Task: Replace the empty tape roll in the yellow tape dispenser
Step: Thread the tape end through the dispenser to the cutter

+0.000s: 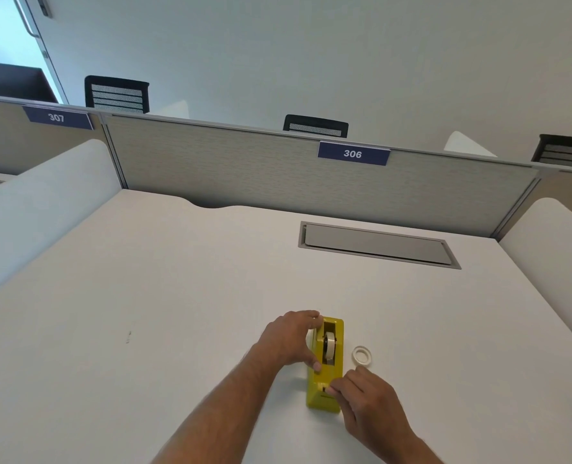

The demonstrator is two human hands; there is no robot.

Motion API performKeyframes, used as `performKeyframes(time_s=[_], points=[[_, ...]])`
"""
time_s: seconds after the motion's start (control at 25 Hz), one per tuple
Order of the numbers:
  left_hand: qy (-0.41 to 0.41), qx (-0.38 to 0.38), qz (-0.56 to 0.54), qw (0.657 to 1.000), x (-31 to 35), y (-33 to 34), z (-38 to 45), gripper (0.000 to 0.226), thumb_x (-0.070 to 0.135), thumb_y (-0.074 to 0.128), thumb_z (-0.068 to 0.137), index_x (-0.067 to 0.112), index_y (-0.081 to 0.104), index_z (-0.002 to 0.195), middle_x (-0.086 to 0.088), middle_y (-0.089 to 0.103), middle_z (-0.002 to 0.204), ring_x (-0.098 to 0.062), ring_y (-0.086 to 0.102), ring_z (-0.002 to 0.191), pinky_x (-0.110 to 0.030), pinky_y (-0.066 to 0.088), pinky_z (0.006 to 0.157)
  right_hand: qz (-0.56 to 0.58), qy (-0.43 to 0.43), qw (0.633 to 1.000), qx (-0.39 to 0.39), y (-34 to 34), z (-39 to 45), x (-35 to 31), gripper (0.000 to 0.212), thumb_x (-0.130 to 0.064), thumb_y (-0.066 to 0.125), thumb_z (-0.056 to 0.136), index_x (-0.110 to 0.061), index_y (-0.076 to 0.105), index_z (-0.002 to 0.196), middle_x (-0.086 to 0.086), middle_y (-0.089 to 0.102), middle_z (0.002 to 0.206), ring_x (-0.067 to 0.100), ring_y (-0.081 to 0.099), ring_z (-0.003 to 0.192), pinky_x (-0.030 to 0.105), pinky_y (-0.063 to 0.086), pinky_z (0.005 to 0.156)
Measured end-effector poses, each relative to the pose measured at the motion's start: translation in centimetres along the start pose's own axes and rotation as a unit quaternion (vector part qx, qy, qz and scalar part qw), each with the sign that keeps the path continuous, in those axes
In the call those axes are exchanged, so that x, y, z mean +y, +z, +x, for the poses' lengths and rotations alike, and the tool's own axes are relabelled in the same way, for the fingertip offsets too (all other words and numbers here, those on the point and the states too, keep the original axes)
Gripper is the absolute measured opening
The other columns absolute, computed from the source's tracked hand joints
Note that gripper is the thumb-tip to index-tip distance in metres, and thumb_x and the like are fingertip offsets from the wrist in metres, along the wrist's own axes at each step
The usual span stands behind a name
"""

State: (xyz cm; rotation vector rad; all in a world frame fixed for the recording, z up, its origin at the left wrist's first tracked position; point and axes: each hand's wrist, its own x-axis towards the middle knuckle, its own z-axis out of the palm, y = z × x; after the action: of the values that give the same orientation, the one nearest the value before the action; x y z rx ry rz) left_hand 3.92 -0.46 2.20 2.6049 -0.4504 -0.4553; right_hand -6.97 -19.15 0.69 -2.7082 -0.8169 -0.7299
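Partition signs [352,153] read 306 and 307; both hands grip the yellow dispenser [324,386].

The tape dispenser [325,365] stands on the desk [177,296], a roll [329,346] in it. A loose ring [361,356] lies just right. The cable hatch [378,244] sits behind, before the partition [244,165].

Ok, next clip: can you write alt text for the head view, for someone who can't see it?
Two bare hands hold a yellow tape dispenser on a white desk: the left hand grips its side by the mounted roll, and the right hand pinches at the cutter end. A loose tape ring lies to the right, apart from the dispenser; behind, a grey partition carries a sign reading 306.
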Motion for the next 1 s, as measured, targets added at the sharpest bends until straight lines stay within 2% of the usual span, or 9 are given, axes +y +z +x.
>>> performKeyframes(time_s=[0.48,0.68,0.88,1.0], points=[[-0.007,0.0,-0.01,1.0,-0.1,0.1,0.0,0.106,0.046,0.094,0.056,0.036,0.04,0.147,0.017,0.034,0.158,-0.018,0.049,0.133,-0.045,0.046,0.106,-0.054,-0.057,0.997,0.006,0.4,-0.9,0.0,0.046,-0.036,0.037,0.103,-0.018,0.073,0.081,0.0,0.06,0.061,0.016,0.05,0.052,0.026,0.042,0.043],[-0.008,0.006,0.004,1.0,0.0,0.2,0.0,0.104,0.046,0.093,0.058,0.035,0.04,0.147,0.016,0.034,0.158,-0.018,0.05,0.132,-0.046,0.046,0.105,-0.033,-0.045,0.998,0.0,0.1,-1.3,-0.8,0.045,-0.047,0.044,0.097,-0.015,0.074,0.088,0.0,0.065,0.066,0.015,0.055,0.054,0.023,0.045,0.046],[-0.009,0.002,0.008,1.0,0.0,0.3,0.1,0.104,0.047,0.093,0.058,0.035,0.039,0.147,0.016,0.034,0.158,-0.018,0.049,0.133,-0.046,0.046,0.105,-0.022,-0.032,0.999,-0.005,-0.3,-1.0,-1.0,0.04,-0.048,0.053,0.092,-0.015,0.074,0.088,-0.001,0.065,0.067,0.014,0.055,0.055,0.023,0.046,0.047],[-0.008,0.008,0.006,1.0,-0.1,0.5,0.2,0.104,0.048,0.093,0.058,0.035,0.039,0.147,0.016,0.034,0.158,-0.018,0.049,0.133,-0.045,0.047,0.105,-0.025,-0.04,0.999,-0.016,-0.6,-0.9,-1.0,0.042,-0.05,0.05,0.092,-0.017,0.075,0.087,-0.003,0.066,0.066,0.012,0.055,0.054,0.021,0.045,0.047]])
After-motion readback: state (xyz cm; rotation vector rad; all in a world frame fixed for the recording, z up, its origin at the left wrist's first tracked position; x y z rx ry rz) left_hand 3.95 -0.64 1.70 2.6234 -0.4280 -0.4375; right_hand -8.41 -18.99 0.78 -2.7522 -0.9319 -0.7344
